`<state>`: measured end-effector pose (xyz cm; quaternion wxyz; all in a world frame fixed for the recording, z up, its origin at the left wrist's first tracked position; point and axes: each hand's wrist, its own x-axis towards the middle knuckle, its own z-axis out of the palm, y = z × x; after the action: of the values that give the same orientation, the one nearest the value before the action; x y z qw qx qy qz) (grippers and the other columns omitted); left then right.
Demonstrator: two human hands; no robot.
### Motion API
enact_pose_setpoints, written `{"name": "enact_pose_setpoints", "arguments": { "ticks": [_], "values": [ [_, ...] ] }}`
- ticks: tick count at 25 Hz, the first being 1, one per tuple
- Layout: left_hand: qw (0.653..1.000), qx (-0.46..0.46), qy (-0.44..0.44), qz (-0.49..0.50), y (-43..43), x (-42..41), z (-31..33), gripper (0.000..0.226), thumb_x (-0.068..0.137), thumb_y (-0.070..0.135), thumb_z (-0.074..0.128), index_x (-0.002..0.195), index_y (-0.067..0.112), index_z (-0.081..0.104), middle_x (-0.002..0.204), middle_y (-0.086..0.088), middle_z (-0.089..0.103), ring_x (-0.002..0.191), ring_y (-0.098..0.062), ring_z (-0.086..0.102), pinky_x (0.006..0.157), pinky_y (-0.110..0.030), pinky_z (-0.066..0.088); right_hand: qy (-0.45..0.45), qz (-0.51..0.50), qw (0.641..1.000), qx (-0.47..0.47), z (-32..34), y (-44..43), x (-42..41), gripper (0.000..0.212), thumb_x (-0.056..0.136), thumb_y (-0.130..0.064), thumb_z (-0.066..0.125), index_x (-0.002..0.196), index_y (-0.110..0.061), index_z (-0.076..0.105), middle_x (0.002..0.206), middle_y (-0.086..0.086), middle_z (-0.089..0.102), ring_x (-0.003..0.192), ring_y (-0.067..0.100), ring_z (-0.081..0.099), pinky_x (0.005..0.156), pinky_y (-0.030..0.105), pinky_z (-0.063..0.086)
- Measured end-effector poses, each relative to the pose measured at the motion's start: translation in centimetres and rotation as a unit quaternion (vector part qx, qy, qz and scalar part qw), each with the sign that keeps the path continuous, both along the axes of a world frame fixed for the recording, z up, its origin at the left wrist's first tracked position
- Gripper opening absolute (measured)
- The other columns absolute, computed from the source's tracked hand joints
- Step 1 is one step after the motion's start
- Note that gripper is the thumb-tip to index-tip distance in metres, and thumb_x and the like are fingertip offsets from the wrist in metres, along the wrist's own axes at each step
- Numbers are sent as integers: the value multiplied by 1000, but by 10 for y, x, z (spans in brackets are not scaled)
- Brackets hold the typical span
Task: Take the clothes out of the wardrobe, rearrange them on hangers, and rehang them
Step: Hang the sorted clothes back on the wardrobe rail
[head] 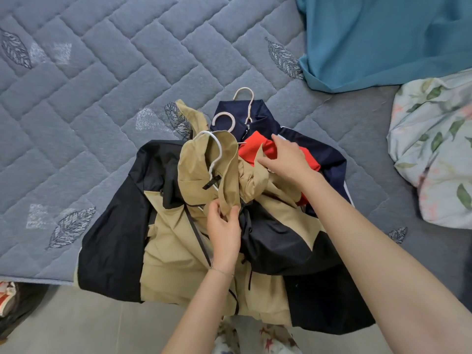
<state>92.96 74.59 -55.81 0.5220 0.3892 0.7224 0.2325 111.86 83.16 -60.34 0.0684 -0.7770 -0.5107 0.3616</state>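
Tan-and-black jacket (163, 241) lies heaped at centre frame on the edge of the quilted bed (102, 72), white hanger (214, 152) still in its collar. Left hand (224, 233) pinches a tan flap just above its fingers. Right hand (286, 159) grasps a tan fold beside the red garment (251, 152), which lies on the navy garment (258, 116).

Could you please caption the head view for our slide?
Left hand and right hand grip the tan-and-black jacket, lying over a navy garment on the quilted bed.
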Motion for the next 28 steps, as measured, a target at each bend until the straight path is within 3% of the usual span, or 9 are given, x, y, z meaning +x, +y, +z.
{"name": "enact_pose_setpoints", "arguments": {
  "ticks": [2, 4, 7, 11, 14, 19, 22, 24, 28],
  "values": [
    [1000, 4, -5, -7, 2, -2, -1, 39, 94, 12, 61, 88, 44, 40, 91, 26, 48, 77, 31, 47, 69, 1, 35, -39, -24, 999, -4, -2, 1, 1, 59, 87, -51, 56, 129, -10, 54, 130, 14, 55, 123, 37, 44, 98, 43, 38],
    [1000, 16, -14, -15, 3, -6, -1, 31, 94, 12, 62, 91, 39, 47, 92, 21, 56, 81, 23, 53, 73, -5, 38, -61, -50, 997, 2, 0, 3, -1, 49, 89, -57, 49, 98, -12, 65, 101, 11, 65, 108, 33, 52, 87, 42, 41],
    [999, 35, -21, -8, 3, -13, 10, 28, 94, 12, 62, 93, 37, 50, 93, 20, 59, 84, 20, 54, 75, -11, 45, -29, -71, 997, 8, 14, 0, -8, 59, 92, -59, 43, 75, -7, 65, 71, 6, 65, 82, 27, 61, 71, 37, 45],
    [998, 43, -50, 24, -1, -30, 46, 21, 94, 16, 61, 113, 24, 59, 109, 9, 66, 102, 1, 60, 95, -26, 50, 31, -71, 997, 4, 71, -6, -19, 43, 89, -51, 57, 79, -9, 66, 80, 4, 67, 79, 20, 61, 68, 34, 45],
    [996, 51, -68, 15, -4, -40, 95, 25, 95, 20, 61, 119, 24, 58, 113, 13, 65, 105, 4, 58, 91, -14, 46, 53, -32, 998, 1, 128, -21, -46, 37, 86, -43, 63, 83, -7, 64, 80, 5, 65, 79, 22, 59, 67, 36, 43],
    [992, 81, -68, 67, -33, -59, 189, 8, 95, 24, 61, 98, 18, 65, 92, 0, 68, 86, -9, 63, 77, -18, 49, 116, -54, 991, 26, 226, -74, -105, 34, 86, -39, 64, 76, -7, 60, 71, 1, 59, 74, 20, 57, 69, 38, 46],
    [988, 110, -59, 95, -57, -78, 247, 23, 94, 23, 63, 88, 2, 63, 80, -17, 62, 71, -23, 56, 65, -21, 44, 193, -119, 973, 50, 293, -100, -132, 30, 87, -33, 66, 69, -10, 59, 64, -4, 57, 63, 7, 53, 63, 28, 43],
    [983, 129, -56, 118, -69, -92, 284, 28, 94, 23, 63, 80, -2, 60, 67, -12, 54, 61, -14, 47, 58, -19, 39, 252, -132, 957, 54, 337, -112, -153, 27, 89, -29, 65, 70, -12, 59, 63, -4, 56, 58, 1, 50, 58, 18, 41],
    [963, 191, -48, 185, -88, -135, 356, 36, 94, 28, 62, 78, -4, 58, 63, -16, 51, 58, -14, 46, 58, -27, 38, 339, -90, 935, 55, 416, -130, -200, 21, 91, -28, 64, 77, -12, 63, 73, 5, 65, 70, 14, 59, 68, 31, 48]
  ]
}}
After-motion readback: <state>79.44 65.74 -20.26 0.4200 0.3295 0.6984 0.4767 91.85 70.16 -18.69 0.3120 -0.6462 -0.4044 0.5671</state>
